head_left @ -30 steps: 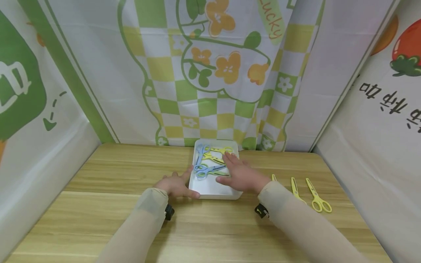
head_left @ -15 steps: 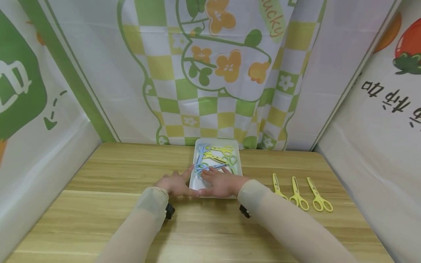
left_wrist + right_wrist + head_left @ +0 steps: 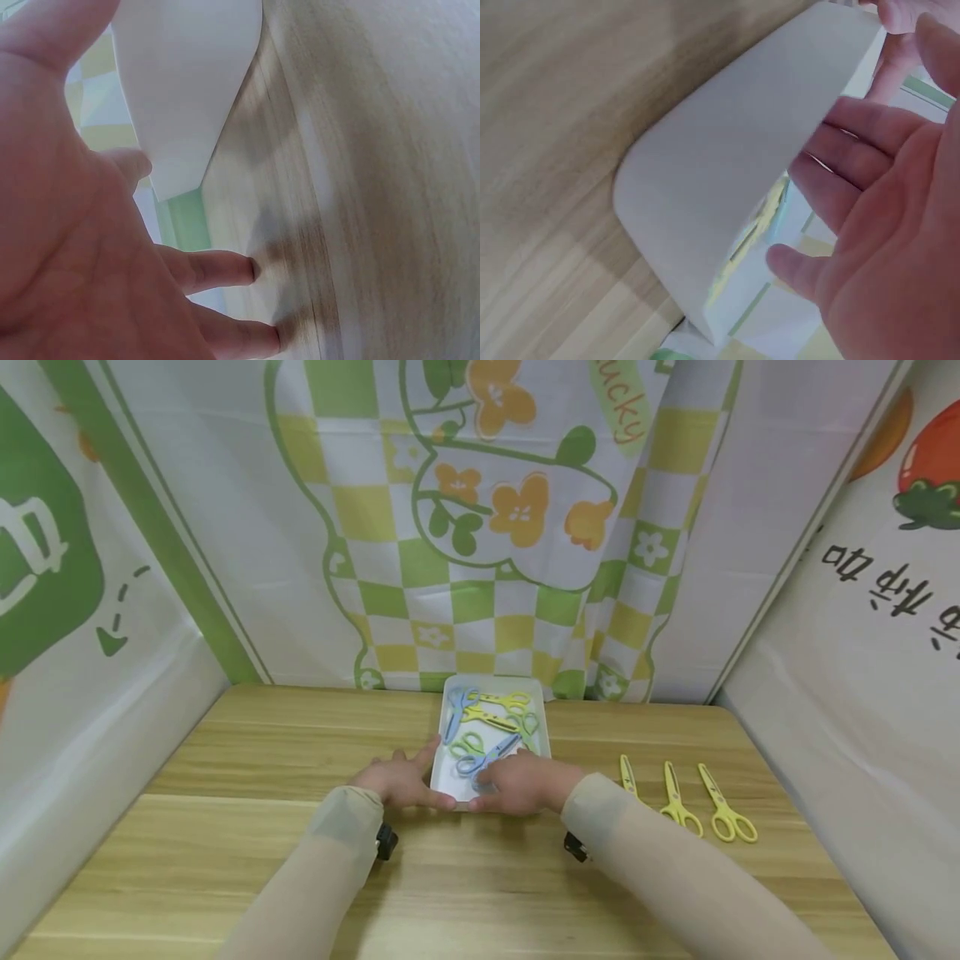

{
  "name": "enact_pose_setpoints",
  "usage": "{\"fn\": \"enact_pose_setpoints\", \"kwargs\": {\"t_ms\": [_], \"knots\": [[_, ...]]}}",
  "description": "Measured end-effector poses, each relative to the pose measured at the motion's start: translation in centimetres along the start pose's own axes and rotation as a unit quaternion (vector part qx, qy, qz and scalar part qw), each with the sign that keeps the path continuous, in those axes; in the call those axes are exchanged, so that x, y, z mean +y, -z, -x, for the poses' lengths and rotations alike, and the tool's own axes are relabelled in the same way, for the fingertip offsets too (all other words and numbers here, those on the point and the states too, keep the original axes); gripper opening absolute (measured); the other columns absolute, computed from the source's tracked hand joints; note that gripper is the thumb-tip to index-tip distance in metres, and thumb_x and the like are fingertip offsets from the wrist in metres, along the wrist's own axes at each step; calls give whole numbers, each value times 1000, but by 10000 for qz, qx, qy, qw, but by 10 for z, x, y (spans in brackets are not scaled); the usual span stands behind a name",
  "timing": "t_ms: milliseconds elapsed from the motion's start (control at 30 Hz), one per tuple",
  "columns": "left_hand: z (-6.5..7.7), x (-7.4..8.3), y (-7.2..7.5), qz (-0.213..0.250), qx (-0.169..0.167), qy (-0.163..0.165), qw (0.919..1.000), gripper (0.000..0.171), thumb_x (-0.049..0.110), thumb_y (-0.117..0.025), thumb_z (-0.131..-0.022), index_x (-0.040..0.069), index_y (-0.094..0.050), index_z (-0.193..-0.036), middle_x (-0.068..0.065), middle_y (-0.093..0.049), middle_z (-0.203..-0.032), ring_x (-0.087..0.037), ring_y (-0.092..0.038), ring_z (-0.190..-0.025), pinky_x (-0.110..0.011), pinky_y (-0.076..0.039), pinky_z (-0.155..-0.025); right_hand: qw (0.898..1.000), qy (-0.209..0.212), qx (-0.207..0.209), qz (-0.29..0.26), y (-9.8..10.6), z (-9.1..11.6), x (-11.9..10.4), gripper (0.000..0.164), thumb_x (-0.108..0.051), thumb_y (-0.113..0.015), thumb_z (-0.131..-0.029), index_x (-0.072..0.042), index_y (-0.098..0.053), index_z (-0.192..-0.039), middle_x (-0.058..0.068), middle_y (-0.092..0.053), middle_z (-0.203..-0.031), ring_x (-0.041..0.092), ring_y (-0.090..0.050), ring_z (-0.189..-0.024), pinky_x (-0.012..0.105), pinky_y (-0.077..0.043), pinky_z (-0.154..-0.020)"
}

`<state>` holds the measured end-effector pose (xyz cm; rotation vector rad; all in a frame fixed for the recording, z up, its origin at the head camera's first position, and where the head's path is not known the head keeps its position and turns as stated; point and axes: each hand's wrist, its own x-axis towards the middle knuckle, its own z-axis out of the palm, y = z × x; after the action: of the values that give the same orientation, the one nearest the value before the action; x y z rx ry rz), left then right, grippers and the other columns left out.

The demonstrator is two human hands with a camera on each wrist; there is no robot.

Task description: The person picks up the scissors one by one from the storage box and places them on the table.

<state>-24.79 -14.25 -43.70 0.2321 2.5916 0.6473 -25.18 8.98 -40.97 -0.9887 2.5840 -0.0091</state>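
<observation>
My left hand [image 3: 397, 781] touches the near left corner of a white tray [image 3: 442, 789], thumb along the front edge and fingers spread; some fingertips meet the tabletop in the left wrist view. Inside the tray, my right hand [image 3: 522, 783] reaches over the near right corner, fingertips at the handles of blue scissors [image 3: 495, 753]. Its thumb is at the front rim, apart from the fingers. In the right wrist view the tray wall [image 3: 727, 150] hides those fingertips. Farther back lie another pair of blue scissors [image 3: 454, 718], yellow scissors [image 3: 491, 720] and green scissors [image 3: 528, 724].
Right of the tray, three yellow scissors lie in a row on the wooden table [image 3: 285, 860]; the rightmost scissors [image 3: 726, 810] show whole, while my right forearm partly covers the leftmost. A checkered curtain [image 3: 480, 618] hangs right behind the tray.
My right hand has moved from the tray's right side to its near end. The near blue scissors have turned and slid toward me, uncovering green handles. My left hand has stayed put.
</observation>
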Motion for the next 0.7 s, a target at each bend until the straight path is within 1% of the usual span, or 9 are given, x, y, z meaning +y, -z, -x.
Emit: {"fn": "enact_pose_setpoints", "kwargs": {"t_ms": [100,167,233,333,400,467,533,600,700], "knots": [[8,6,3,56,-10,-23,10000,126,76,-72,-69,24,-4,-162,-42,-10,-153,-64,-6,-138,-73,-4,-108,10000,15,-37,-16,-2,2,3,57,-59,-47,-100,-14,-66,-129,0,-67,-122,22,-58,-120,47,-35,-109],[10,7,3,74,14,-21,10000,125,74,-73,-71,24,-4,-162,-43,-10,-153,-64,-7,-138,-74,-5,-107,9999,22,52,-114,-2,2,7,50,-56,-49,-100,-15,-69,-121,-3,-69,-110,18,-61,-109,43,-42,-102],[10,7,3,39,19,26,10000,125,75,-72,-70,25,-4,-162,-43,-10,-153,-65,-7,-137,-75,-7,-106,9992,60,253,-288,-1,1,11,41,-51,-52,-101,-16,-72,-111,-4,-69,-97,16,-63,-95,39,-48,-91],[11,7,3,0,-20,119,9999,125,76,-72,-70,27,-2,-162,-41,-8,-154,-63,-6,-138,-75,-8,-106,9953,11,838,-485,3,1,18,29,-40,-59,-100,-14,-72,-100,-3,-67,-88,16,-62,-85,37,-50,-82],[10,6,3,3,-25,123,9999,125,76,-72,-70,27,-3,-162,-41,-9,-154,-63,-6,-138,-75,-8,-106,9895,-138,1389,-361,6,2,21,23,-32,-64,-97,-13,-72,-88,-1,-65,-82,19,-60,-84,38,-50,-77],[10,6,3,20,-32,111,9999,125,75,-73,-70,28,-3,-162,-41,-9,-154,-62,-6,-139,-74,-7,-107,9816,-528,1828,-133,9,3,25,25,-29,-67,-92,-12,-70,-74,-1,-64,-73,19,-58,-83,39,-50,-76],[7,5,2,39,-6,32,10000,127,75,-74,-69,27,-3,-162,-43,-11,-153,-62,-7,-139,-73,-5,-108,9751,-1037,1958,56,11,5,27,34,-31,-69,-89,-12,-63,-61,0,-60,-64,20,-57,-78,41,-49,-75],[5,4,1,30,-17,13,10000,128,75,-74,-68,27,-2,-162,-43,-10,-153,-62,-7,-139,-72,-3,-108,9710,-1606,1770,-26,12,7,28,43,-36,-70,-88,-13,-57,-54,0,-56,-56,20,-55,-70,45,-47,-78],[4,3,1,-22,-39,63,10000,128,77,-73,-67,29,-1,-162,-42,-9,-153,-63,-6,-138,-75,-4,-107,9650,-2224,1279,-547,11,8,28,44,-45,-74,-85,-13,-58,-58,0,-58,-64,20,-55,-67,47,-47,-80]]}}
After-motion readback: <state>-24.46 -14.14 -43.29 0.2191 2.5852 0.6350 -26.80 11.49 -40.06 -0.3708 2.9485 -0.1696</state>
